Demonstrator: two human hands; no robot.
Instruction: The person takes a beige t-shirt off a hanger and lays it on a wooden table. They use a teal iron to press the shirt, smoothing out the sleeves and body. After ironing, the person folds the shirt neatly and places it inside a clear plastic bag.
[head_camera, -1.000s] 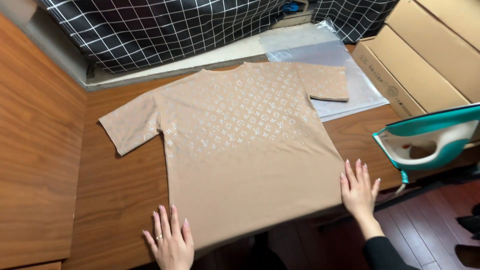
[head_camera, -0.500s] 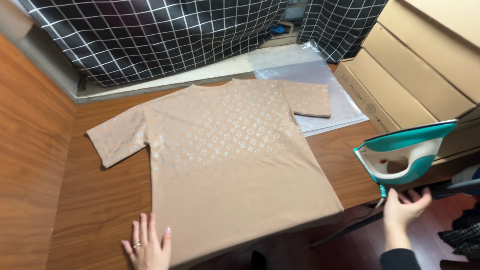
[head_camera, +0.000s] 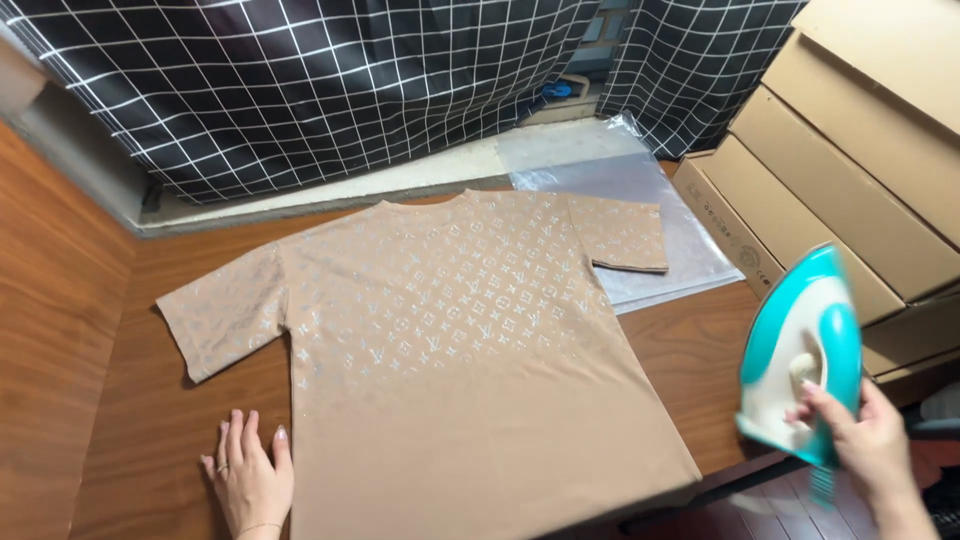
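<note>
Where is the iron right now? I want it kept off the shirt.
In the head view the iron is at the right edge, held up by the right hand, off the table beside the cardboard boxes.

Cardboard boxes crowding right side

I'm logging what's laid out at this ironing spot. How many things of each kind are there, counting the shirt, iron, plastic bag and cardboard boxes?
T-shirt, tan, spread flat: 1
Iron, teal and white, held in the right hand: 1
Clear plastic bag: 1
Cardboard boxes, stacked at right: 3 visible
Total: 6
The left hand rests flat by the shirt's hem.
</note>
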